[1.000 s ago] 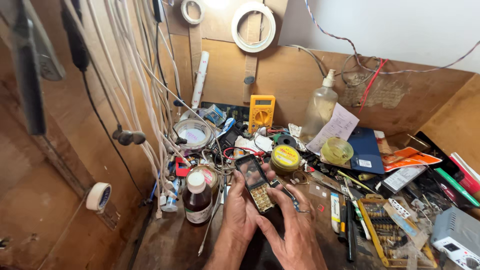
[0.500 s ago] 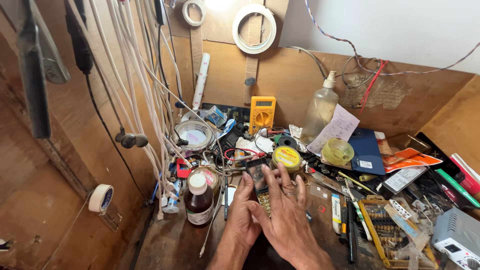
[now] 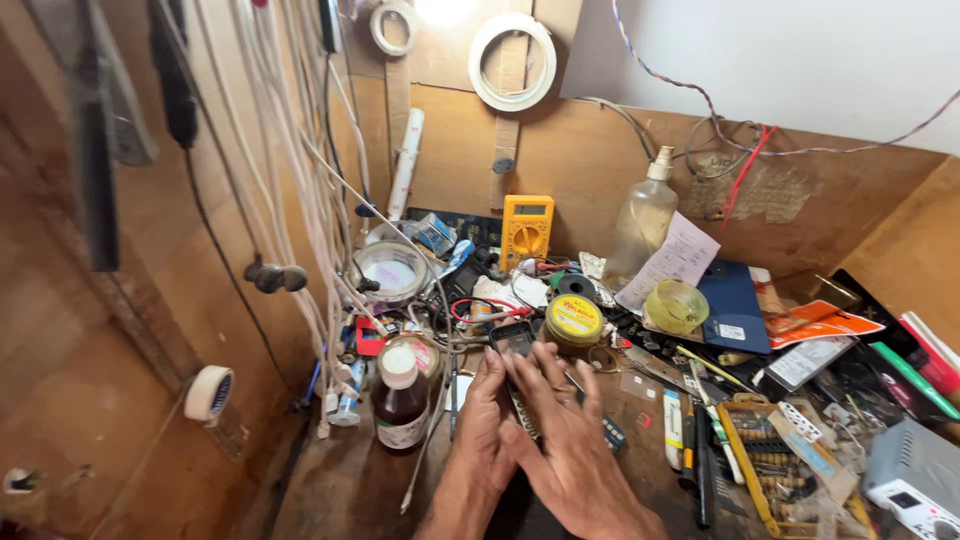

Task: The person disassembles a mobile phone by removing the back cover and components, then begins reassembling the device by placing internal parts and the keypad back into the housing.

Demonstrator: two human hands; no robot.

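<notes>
A small dark keypad phone (image 3: 514, 342) lies between my hands near the front middle of the cluttered wooden bench. My left hand (image 3: 482, 418) cups the phone from its left side. My right hand (image 3: 562, 438) lies flat over the lower part of the phone with fingers spread, hiding the keypad. Only the phone's top and screen show above my fingers. A round yellow tin (image 3: 573, 322) sits just beyond my right fingertips.
A brown bottle with a white cap (image 3: 400, 410) stands left of my hands. Behind are a yellow multimeter (image 3: 526, 228), a clear spray bottle (image 3: 641, 222), a blue folder (image 3: 731, 305) and a tape roll (image 3: 208, 392). White cables (image 3: 300, 170) hang at left. Tools and a parts tray (image 3: 765, 462) crowd the right.
The phone was held up with its keypad showing; now my right hand has swept over it and covers most of it, fingers spread flat.
</notes>
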